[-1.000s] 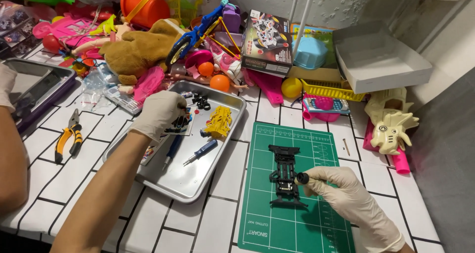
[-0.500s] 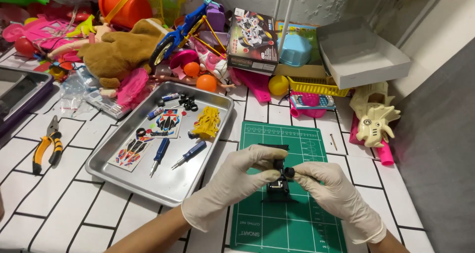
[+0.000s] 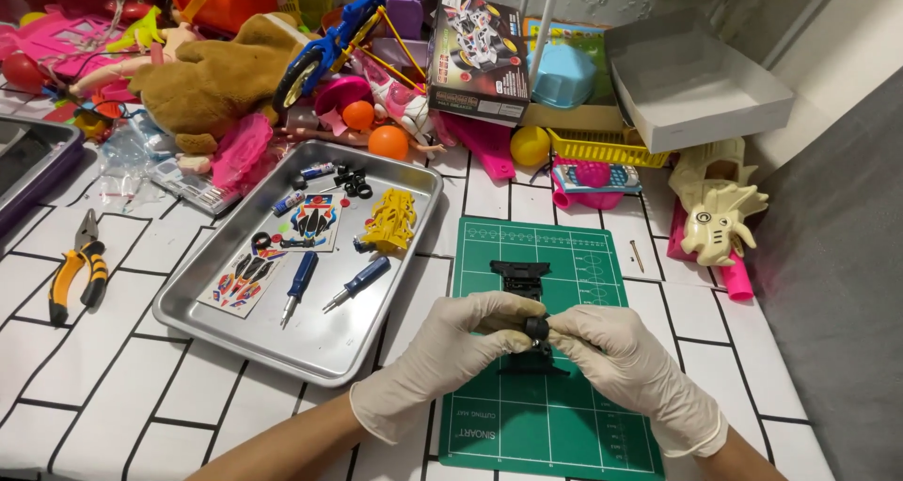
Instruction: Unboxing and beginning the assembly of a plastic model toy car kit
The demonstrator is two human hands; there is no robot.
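Both my hands wear pale gloves and meet over a green cutting mat (image 3: 583,415). My left hand (image 3: 447,359) and my right hand (image 3: 625,363) pinch a small black wheel (image 3: 536,328) between them, against the side of a black toy car chassis (image 3: 520,279) lying on the mat. The chassis's near end is hidden by my fingers. Left of the mat stands a metal tray (image 3: 310,349) with two blue screwdrivers (image 3: 357,283), sticker sheets (image 3: 246,276), a yellow plastic part (image 3: 390,222) and small black rings (image 3: 353,182).
Orange-handled pliers (image 3: 80,269) lie on the white tiles at the left. A heap of toys, a brown plush (image 3: 212,81), a toy car box (image 3: 475,58) and an open white box (image 3: 691,81) crowd the back. A cream toy skull (image 3: 720,218) sits right. A small screw (image 3: 638,253) lies beside the mat.
My left hand left the tray and came to the mat, joining my right hand at the chassis. The view shifted slightly left and closer.
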